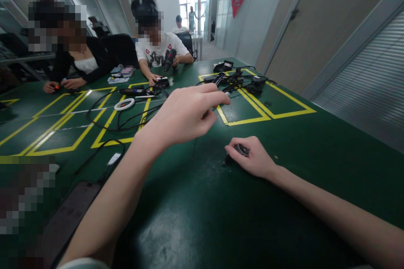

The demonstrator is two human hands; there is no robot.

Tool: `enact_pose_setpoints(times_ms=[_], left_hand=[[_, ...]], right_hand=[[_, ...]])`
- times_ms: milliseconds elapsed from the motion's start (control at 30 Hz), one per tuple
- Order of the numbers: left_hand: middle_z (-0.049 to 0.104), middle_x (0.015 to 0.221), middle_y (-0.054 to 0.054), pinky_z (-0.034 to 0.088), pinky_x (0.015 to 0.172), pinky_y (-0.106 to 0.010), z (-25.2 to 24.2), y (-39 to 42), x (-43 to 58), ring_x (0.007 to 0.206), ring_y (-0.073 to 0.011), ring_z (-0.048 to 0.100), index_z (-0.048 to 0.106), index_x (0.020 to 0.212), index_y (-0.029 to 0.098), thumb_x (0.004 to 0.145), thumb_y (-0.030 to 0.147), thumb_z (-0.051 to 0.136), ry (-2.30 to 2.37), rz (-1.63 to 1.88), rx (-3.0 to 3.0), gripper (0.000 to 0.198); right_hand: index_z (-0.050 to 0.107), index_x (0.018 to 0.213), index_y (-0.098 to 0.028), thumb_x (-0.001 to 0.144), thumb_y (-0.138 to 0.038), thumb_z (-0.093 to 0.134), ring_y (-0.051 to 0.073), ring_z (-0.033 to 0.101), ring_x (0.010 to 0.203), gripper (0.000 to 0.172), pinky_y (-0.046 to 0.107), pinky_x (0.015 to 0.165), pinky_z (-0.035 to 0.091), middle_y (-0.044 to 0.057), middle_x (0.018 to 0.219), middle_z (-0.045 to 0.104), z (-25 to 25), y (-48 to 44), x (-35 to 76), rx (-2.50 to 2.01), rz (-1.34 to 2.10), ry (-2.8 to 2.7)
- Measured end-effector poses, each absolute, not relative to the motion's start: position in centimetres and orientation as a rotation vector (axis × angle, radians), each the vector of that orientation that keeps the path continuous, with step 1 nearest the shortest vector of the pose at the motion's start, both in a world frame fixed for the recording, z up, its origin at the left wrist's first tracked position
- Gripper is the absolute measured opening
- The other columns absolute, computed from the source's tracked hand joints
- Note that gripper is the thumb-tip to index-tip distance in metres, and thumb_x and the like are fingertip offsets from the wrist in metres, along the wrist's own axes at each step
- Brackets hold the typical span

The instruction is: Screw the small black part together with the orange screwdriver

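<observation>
My left hand (pixel 195 111) is raised over the middle of the table, its fingers bent and closed. A small pale bit shows at its fingertips, and whatever lies inside the fingers is hidden. Below it a thin dark line, perhaps a wire, runs down toward the tabletop. Lower and to the right, my right hand (pixel 252 157) rests near the table surface, wrapped round a dark tool with a rounded handle (pixel 241 149). Its black tip points down and left, close to small pale specks on the table; its kind is not clear.
Black cables and adapters (pixel 252 86) lie beyond my hands among yellow tape outlines (pixel 249 122) on the green table (pixel 315 155). At left are a white ring (pixel 124 104), looping cables and a dark phone-like slab (pixel 74 206). Two people sit across, one holding a black device (pixel 169 59).
</observation>
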State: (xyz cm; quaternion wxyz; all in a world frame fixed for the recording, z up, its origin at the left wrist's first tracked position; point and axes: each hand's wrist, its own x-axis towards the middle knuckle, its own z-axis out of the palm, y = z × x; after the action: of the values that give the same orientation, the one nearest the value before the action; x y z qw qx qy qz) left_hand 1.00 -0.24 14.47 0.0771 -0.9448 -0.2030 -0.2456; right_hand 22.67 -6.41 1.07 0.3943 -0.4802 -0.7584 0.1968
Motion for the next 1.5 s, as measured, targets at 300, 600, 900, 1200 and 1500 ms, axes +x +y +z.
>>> enact_pose_setpoints(times_ms=[300,600,900,1200,1500], left_hand=[[0.072,0.102,-0.007,0.047,0.068,-0.028,14.4,-0.2,1.1,0.084,-0.0177,0.067,0.074,0.114,0.018,0.090,0.010,0.044,-0.601,-0.738,-2.833,0.039],[0.071,0.100,-0.007,0.047,0.069,-0.029,14.3,0.2,1.1,0.083,-0.0175,0.066,0.074,0.112,0.017,0.092,0.011,0.045,-0.596,-0.762,-2.813,0.036],[0.071,0.105,-0.008,0.049,0.072,-0.028,14.3,0.0,1.3,0.087,-0.0182,0.067,0.074,0.112,0.018,0.098,0.015,0.044,-0.603,-0.771,-2.824,0.033],[0.072,0.104,-0.010,0.050,0.074,-0.029,14.1,-0.5,1.8,0.088,-0.0180,0.068,0.074,0.110,0.016,0.098,0.012,0.045,-0.499,-0.851,-2.952,0.032],[0.072,0.106,-0.010,0.051,0.076,-0.028,13.8,-0.5,2.0,0.090,-0.0178,0.068,0.073,0.112,0.016,0.101,0.015,0.045,-0.498,-0.835,-2.968,0.030]], right_hand=[[0.074,0.077,-0.018,0.091,-0.051,0.060,0.017,0.056,0.057,0.039,0.029,0.054,0.043,0.003,0.066,0.067,0.5,-5.8,22.7,-1.343,0.748,-1.583],[0.065,0.102,-0.021,0.074,-0.051,0.084,0.024,0.076,0.084,0.045,0.038,0.075,0.060,0.006,0.095,0.075,-0.2,-4.8,23.2,-1.207,1.262,-1.347],[0.067,0.106,-0.021,0.079,-0.037,0.081,0.026,0.072,0.108,0.034,0.046,0.103,0.055,0.008,0.106,0.073,-0.8,-5.1,22.9,-1.147,1.180,-1.595],[0.071,0.105,-0.021,0.088,-0.029,0.073,0.027,0.069,0.102,0.019,0.042,0.092,0.057,0.010,0.109,0.071,-0.1,-5.0,23.8,-1.125,0.701,-2.043],[0.067,0.093,-0.020,0.085,-0.035,0.080,0.020,0.065,0.076,0.021,0.033,0.071,0.055,0.004,0.087,0.068,-0.8,-5.1,23.4,-1.129,0.641,-2.025]])
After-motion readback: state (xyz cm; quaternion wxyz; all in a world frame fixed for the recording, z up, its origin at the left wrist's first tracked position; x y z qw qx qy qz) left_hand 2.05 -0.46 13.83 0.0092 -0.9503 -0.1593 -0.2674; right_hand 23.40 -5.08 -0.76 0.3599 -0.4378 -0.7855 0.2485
